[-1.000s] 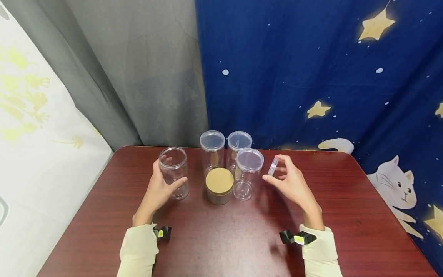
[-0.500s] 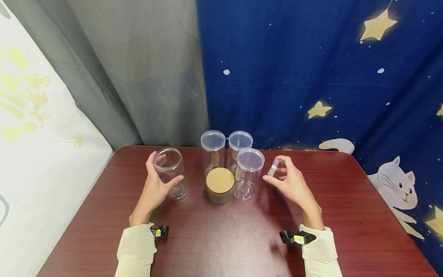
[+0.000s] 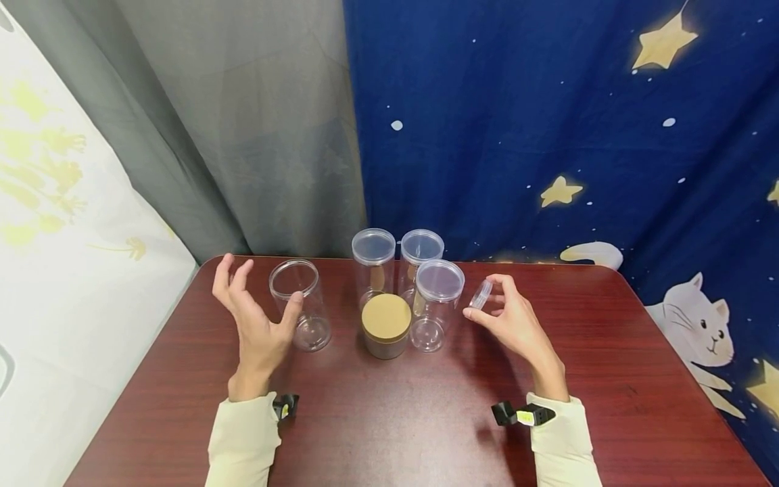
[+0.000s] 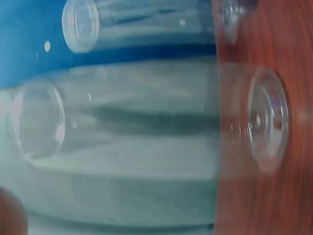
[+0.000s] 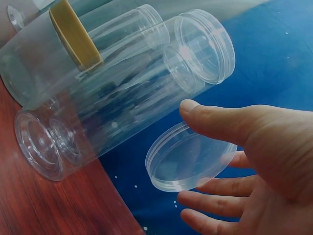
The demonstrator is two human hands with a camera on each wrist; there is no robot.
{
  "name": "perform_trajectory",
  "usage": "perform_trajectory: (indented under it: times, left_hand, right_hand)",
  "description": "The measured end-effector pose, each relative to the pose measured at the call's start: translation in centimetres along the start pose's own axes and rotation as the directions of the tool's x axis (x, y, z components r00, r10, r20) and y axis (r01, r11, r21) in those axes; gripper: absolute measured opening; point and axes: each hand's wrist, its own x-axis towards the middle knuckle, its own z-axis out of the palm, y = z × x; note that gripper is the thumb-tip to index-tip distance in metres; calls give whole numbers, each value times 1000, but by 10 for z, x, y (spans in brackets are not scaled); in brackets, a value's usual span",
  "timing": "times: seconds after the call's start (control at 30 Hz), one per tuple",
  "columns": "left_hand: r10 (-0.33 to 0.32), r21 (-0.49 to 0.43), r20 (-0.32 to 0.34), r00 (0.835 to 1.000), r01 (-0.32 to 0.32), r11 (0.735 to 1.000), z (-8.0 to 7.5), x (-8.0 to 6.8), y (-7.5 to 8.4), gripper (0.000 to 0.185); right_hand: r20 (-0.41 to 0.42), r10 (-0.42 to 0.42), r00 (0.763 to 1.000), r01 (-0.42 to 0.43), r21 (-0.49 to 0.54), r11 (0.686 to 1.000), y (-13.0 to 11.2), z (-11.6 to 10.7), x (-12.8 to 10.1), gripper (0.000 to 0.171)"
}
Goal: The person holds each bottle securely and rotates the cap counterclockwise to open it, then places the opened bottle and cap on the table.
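An uncapped clear jar (image 3: 312, 318) stands upright on the left of the table. My left hand (image 3: 258, 331) is beside it with fingers spread off the jar and the thumb overlapping its near side in the head view. That same jar (image 4: 146, 122) fills the left wrist view, a blurred fingertip at the corner. On the right, my right hand (image 3: 514, 318) pinches a clear round lid (image 5: 190, 156) by its edge, holding it tilted in the air. Just left of it stands a lidded clear jar (image 3: 437, 304); its lid (image 5: 205, 46) is on.
Two more lidded clear jars (image 3: 373, 260) stand behind, one partly hidden. A shorter jar with a gold lid (image 3: 387, 318) is in front of them. The wooden table (image 3: 389, 419) ends at a grey curtain (image 3: 262, 135) and a blue one (image 3: 487, 135).
My left hand has released the uncapped jar and moved left, its fingers opening out. The jar, tilted left half a second ago, stands upright. My right hand still holds the lid, turned slightly.
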Motion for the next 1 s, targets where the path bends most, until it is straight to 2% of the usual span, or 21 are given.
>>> perform_trajectory:
  times: [0.1,0.17,0.23,0.3,0.5,0.6,0.67,0.73,0.8,0.9,1.0]
  left_hand:
    - [74,-55,-140,987,-83,995,9,-2,3,59]
    - [114,-94,-197,974,-134,987,15,-4,6,52]
    - [149,-118,-211,966,-177,977,18,-5,10,45]
    - [182,-127,-186,966,-207,970,21,-8,14,41]
    - [262,-212,-22,965,-260,942,32,-18,17,37]
    - [286,-253,92,954,-255,933,37,-24,16,36]
    - [278,-262,190,942,-225,939,39,-28,14,38]
    - [247,-243,295,923,-178,954,40,-31,12,41]
    - [185,-187,402,897,-117,975,40,-34,11,47]
    - [62,-43,529,846,-46,998,39,-36,13,59]
    - [-58,96,611,790,-1,995,39,-38,14,72]
  right_hand:
    - [4,14,1000,-14,-3,1000,1,1,0,70]
    - [7,25,1000,-25,0,1000,2,1,0,70]
    - [9,29,1000,-29,-1,1000,3,2,0,70]
    - [11,30,999,-30,1,1000,4,2,1,69]
    - [18,38,999,-38,1,999,7,3,2,70]
    - [20,40,999,-40,-4,999,8,3,2,70]
    - [19,40,999,-40,-7,999,9,4,2,71]
    - [17,39,999,-39,-9,999,10,4,3,71]
    - [19,40,999,-40,-11,999,11,4,3,71]
    - [22,46,999,-45,-19,999,12,5,4,71]
    - [22,54,998,-53,-30,998,14,5,4,72]
